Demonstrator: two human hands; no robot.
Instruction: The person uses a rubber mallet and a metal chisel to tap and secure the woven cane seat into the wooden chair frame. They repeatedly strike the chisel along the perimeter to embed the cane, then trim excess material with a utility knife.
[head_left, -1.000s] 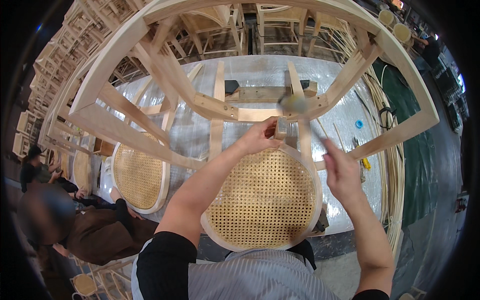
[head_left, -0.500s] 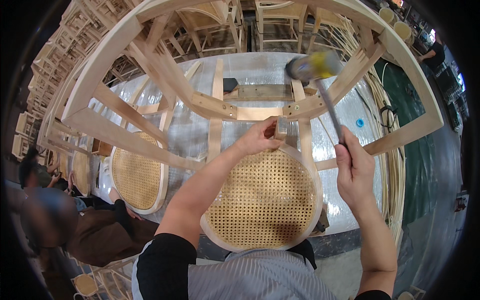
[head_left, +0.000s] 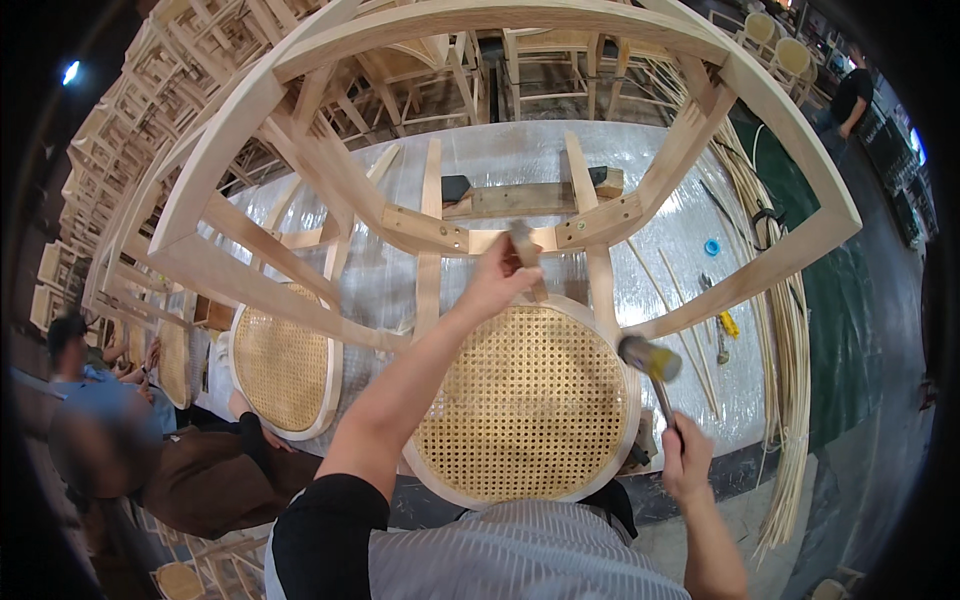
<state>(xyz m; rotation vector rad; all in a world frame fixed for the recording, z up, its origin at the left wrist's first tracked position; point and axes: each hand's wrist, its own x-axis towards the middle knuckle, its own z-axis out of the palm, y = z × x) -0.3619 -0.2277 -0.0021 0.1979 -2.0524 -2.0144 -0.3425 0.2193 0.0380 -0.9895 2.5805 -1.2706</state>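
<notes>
Out on the left, leave the neighbouring cane seat (head_left: 285, 360) alone, well apart from the action. Now across to the left hand (head_left: 498, 280), grip pinching a small wooden block (head_left: 523, 245) over the far edge of the centre cane seat (head_left: 525, 410), close to the chair's cross rail (head_left: 510, 241). Blurred there, so impossible to tell whether touching wood or lifted clear. Probably tapping work: set the block flat and square on the pale rim, never on the open weave, and tuck those fingertips low, out of the striking line. Straight ahead of the torso, at the near side of the counter (head_left: 500, 155), keep that round seat level and steady, with a quick check between blows. Over to the right, spot the mallet (head_left: 650, 357) beside the rim, head up, handle wrapped by the right hand (head_left: 690, 455), grip closed around it. Swing short, land flat on the block, build force gradually, and mind the slanting frame bar (head_left: 740, 287) close by. Farther right, steer clear of the long cane strips (head_left: 780, 420).
</notes>
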